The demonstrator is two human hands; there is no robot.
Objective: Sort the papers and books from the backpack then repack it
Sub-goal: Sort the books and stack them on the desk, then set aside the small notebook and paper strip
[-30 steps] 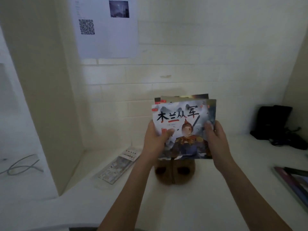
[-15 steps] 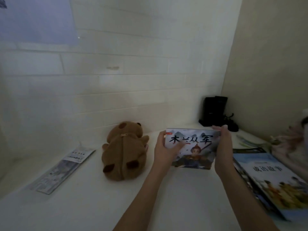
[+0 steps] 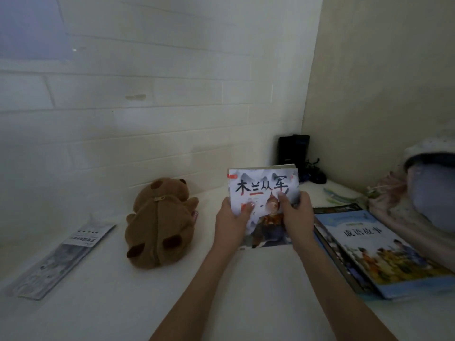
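Both hands hold a small stack of picture books [image 3: 264,190] upright above the white desk [image 3: 118,303]. The left hand [image 3: 231,220] grips the stack's left edge, thumb curled across the front cover and the other fingers hidden behind. The right hand [image 3: 296,212] grips the right edge the same way, its thumb pressed on the cover near the painted figure. The front cover shows bold black brush characters over a misty painted scene; further covers peek out along the top edge behind it.

Taking that stack as the landmark: just to its right, a pile of larger books [image 3: 374,249] lies flat on the desk, the top one with a light blue cover and cartoon children. Further right of the stack, at the frame edge, sits a pale, soft backpack [image 3: 423,193], partly cut off. Behind the stack, in the corner where the brick wall meets the side panel, stands a black device [image 3: 294,148] with dark cables beside it. Left of the stack, well apart from it, a brown plush toy [image 3: 157,222] lies on the desk. Further left again, a long narrow leaflet [image 3: 61,259] in a clear sleeve lies flat.
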